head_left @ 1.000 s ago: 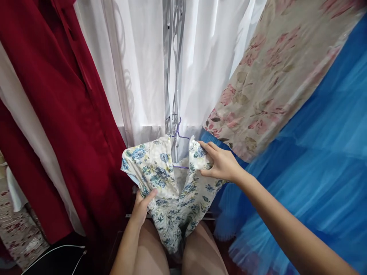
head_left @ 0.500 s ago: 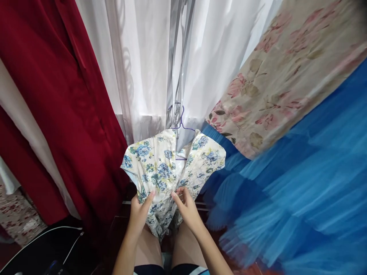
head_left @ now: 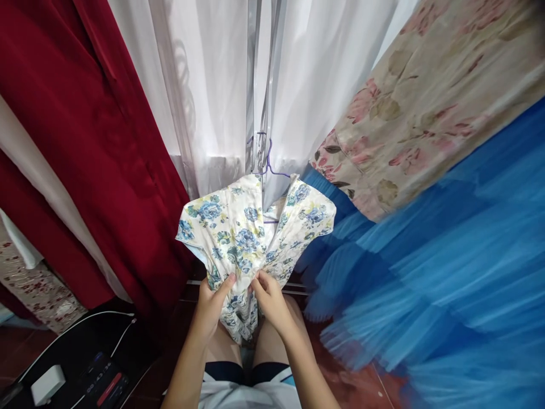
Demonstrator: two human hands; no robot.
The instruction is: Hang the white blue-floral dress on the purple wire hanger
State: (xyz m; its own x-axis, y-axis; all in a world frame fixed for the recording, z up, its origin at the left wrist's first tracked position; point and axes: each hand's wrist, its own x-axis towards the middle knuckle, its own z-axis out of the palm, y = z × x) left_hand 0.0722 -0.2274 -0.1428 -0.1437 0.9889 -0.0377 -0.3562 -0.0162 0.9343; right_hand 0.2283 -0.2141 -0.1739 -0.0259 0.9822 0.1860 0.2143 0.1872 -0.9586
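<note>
A white dress with blue roses and cap sleeves point(head_left: 247, 238) hangs in front of me on a thin purple hanger point(head_left: 269, 167). Its neckline falls open in a deep V. My left hand point(head_left: 213, 301) grips the dress at the waist on the left side, thumb in front and fingers behind the cloth. My right hand point(head_left: 268, 292) pinches the front near the bottom of the V, close to the left thumb. Below my hands the gathered lower part drops between my knees, and its end is partly hidden.
White curtains point(head_left: 213, 85) and grey hanging straps point(head_left: 268, 68) are behind the dress. Red cloth point(head_left: 114, 153) hangs left; a pink-flowered beige cloth point(head_left: 409, 130) and blue tulle point(head_left: 426, 272) hang right. At lower left, a black surface point(head_left: 85, 335) bears a phone point(head_left: 102, 380), white charger point(head_left: 47, 385) and cables.
My right hand has moved slightly left and closed its fingertips on the front of the dress. My left hand keeps its grip. The view has shifted, showing the phone and charger more fully.
</note>
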